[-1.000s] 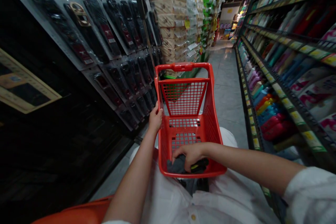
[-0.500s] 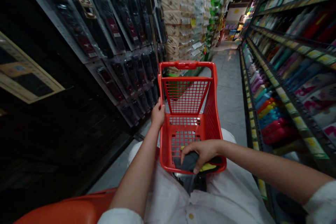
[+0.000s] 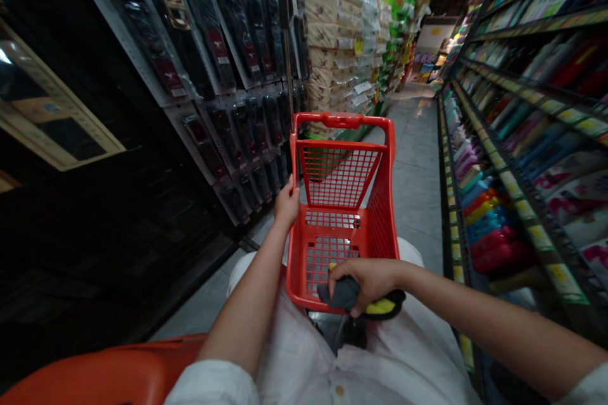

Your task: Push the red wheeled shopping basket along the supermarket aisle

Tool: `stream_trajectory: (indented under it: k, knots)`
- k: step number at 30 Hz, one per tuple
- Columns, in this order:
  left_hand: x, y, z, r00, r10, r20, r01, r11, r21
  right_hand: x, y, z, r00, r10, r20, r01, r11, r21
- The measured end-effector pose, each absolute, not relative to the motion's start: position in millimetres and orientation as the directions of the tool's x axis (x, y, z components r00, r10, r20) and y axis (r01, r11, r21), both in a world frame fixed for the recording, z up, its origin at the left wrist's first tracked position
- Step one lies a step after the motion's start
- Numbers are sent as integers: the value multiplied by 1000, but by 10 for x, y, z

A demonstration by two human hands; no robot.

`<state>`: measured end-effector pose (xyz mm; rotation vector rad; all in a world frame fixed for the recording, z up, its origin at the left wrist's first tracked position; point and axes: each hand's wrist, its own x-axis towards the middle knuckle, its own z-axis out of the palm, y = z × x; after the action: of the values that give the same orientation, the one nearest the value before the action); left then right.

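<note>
The person's right hand (image 3: 368,280) grasps a bunched grey, black and yellow cloth (image 3: 346,294) at the near rim of the red basket (image 3: 384,221); the left hand (image 3: 287,205) clasps the basket's left side. Packaged belts (image 3: 241,47) hang leftward, stocked shelves (image 3: 515,186) rightward.

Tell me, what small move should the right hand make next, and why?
Probably lift the grey-and-yellow cloth slightly: the right hand grips it over the near rim of the red basket, where it might snag, while the left hand holds the basket's side.
</note>
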<state>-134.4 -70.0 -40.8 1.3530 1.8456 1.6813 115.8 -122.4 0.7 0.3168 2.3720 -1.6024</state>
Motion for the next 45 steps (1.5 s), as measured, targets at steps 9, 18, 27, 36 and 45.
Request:
stream_trajectory:
  k: [9,18,27,36,45]
  knots:
    - [-1416,-676,-408,-462,802,378,380,-207,902,924,-1534,91,-952,188,-243,307,622,-720]
    - [-1358,-621,-434,-531,774,344,382,-143,913,908,-1377,202,-892,181,-415,407,721,-561]
    - [-1503,-589,-404,-430,808,403,389,-237,890,1200,-1312,162,-893,204,-400,425,673,-605]
    - [-1657,-505,-265,-468,835,290,498,-22,867,843,-1365,154,-905,291,-310,420,730,-539]
    - [-1483,-1421,-430,-494,856,153,737,319,596,616,-1615,149,-908,408,-91,412,836,-362]
